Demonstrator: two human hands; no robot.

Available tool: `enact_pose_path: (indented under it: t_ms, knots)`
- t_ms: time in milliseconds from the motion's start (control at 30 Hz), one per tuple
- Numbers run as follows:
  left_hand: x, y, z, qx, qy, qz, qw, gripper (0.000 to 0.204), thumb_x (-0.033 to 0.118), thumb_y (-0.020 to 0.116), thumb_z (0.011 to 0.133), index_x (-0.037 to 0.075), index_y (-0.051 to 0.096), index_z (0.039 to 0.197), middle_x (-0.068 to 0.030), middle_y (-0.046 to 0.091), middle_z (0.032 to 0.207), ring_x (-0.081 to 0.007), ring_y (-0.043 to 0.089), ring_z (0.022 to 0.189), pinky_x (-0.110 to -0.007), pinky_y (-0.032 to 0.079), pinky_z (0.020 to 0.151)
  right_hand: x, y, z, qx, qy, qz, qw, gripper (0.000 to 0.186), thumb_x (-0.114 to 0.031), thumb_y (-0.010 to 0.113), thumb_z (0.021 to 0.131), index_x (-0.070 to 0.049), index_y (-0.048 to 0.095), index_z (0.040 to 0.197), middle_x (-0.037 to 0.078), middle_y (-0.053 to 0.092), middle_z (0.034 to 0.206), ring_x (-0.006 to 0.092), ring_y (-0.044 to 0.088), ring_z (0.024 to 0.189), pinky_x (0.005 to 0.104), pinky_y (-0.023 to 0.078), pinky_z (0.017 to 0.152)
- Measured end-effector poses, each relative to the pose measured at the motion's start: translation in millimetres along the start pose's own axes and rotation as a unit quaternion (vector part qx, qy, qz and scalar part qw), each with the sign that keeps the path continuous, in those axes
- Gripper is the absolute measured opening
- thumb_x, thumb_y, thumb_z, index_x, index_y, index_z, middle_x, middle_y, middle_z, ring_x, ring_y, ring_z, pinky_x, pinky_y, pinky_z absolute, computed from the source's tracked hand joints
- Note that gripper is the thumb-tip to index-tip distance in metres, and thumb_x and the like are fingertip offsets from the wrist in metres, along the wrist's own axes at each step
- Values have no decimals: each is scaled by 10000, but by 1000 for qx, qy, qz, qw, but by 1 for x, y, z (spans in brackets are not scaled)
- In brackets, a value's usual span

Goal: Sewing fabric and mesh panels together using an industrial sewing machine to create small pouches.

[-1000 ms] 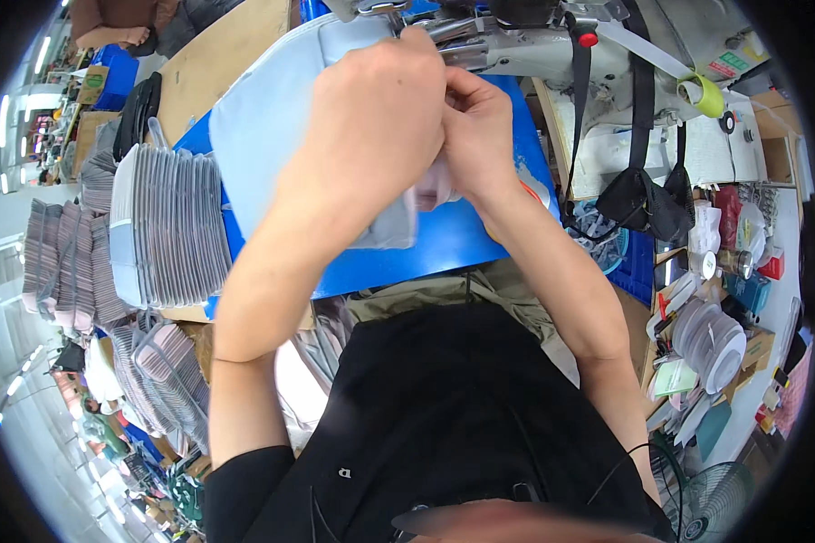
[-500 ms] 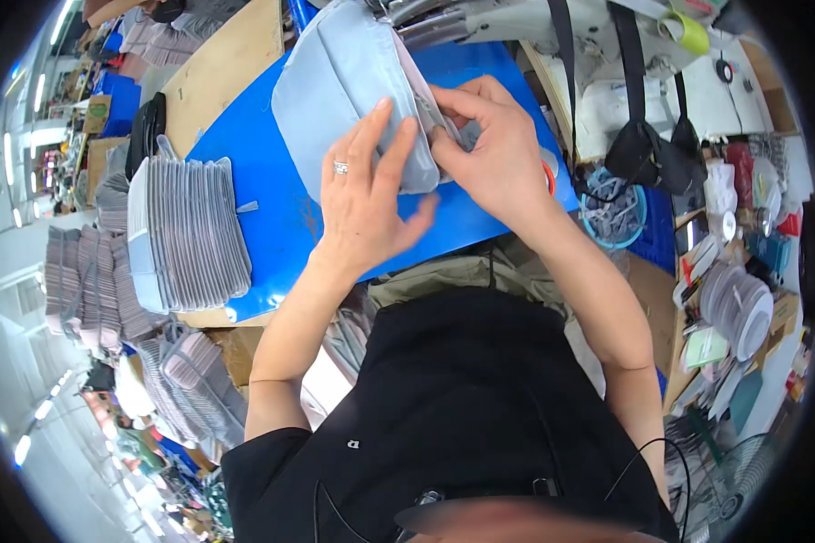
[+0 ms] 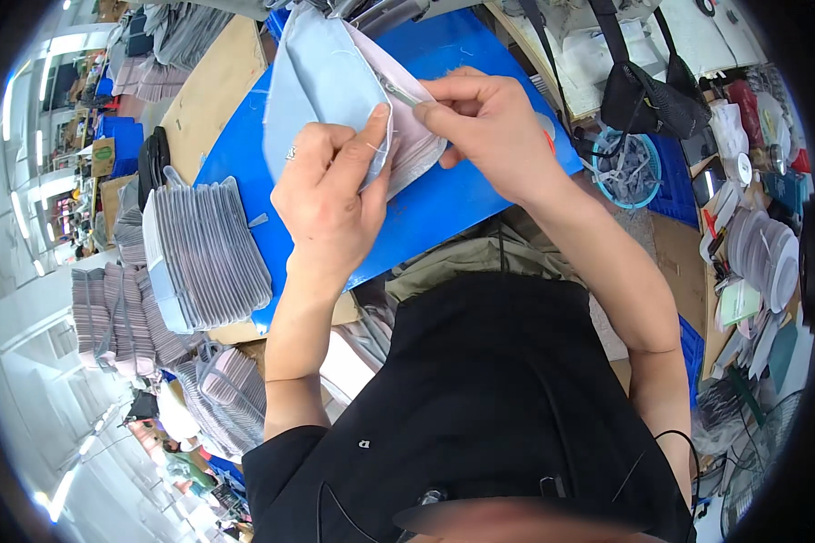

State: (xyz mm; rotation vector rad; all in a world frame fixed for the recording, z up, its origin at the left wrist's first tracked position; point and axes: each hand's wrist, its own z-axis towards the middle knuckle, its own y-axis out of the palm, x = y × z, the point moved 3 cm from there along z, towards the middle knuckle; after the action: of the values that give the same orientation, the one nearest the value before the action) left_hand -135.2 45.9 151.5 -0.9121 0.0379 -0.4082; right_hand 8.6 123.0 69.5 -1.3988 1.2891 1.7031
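A sewn fabric piece [image 3: 321, 77] with a light blue face and a pink layer [image 3: 426, 140] spread out beneath it lies at the far side of the blue work surface [image 3: 231, 172]. My left hand [image 3: 330, 185] is closed on the near edge of the light blue layer, forefinger stretched along it and thumb partly hidden below. Loose white threads show at that edge. My right hand [image 3: 489, 122] pinches a slim grey piece [image 3: 406, 94] between thumb and forefinger, right where the blue and pink layers part. Whether this is a tool or a strip is too small to tell.
A bound stack of grey and light blue fabric pieces [image 3: 208, 258] stands at the left, with more tied bundles [image 3: 118, 317] beyond it. To the right are a turquoise basket of scraps [image 3: 627, 170] and a hanging black bag [image 3: 652, 104]. Machine parts [image 3: 389, 14] edge the far side.
The blue layer has been drawn leftward, exposing the pink one. My left hand has curled from lying flat to gripping the edge. A slim grey piece now shows in my right fingers.
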Motion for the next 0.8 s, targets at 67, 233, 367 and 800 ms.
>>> enact_pose_path:
  t_ms: [67, 233, 367, 800]
  knots:
    - [-1, 4, 0, -25, 0, 6, 1000, 397, 42, 824, 710, 88, 793, 1103, -29, 579, 823, -183, 597, 674, -309, 480, 556, -2, 2, -2, -10, 15, 11, 1000, 251, -101, 709, 913, 18, 766, 1125, 74, 636, 954, 110, 657, 652, 223, 552, 541]
    - [-2, 10, 4, -42, 35, -8, 998, 342, 8, 812, 768, 50, 791, 1106, -51, 580, 769, -185, 578, 649, -303, 456, 556, -3, 12, -3, 0, 48, 49, 998, 230, -61, 702, 920, 34, 759, 1122, 71, 639, 964, 98, 655, 687, 223, 563, 554]
    - [-17, 8, 18, -55, 59, 33, 996, 422, 69, 793, 694, 69, 757, 1114, -27, 518, 809, -194, 552, 666, -327, 449, 546, -4, 22, 12, 0, 49, 97, 994, 214, -60, 700, 935, 16, 758, 1127, 43, 660, 939, 79, 657, 739, 220, 575, 557]
    - [-64, 16, 51, -70, 5, 102, 992, 350, 66, 759, 810, 103, 749, 1158, -71, 607, 915, -248, 647, 827, -354, 527, 683, 5, 47, 83, 49, -5, 119, 992, 209, -97, 764, 889, 26, 771, 1059, 35, 735, 858, 75, 654, 714, 225, 528, 591]
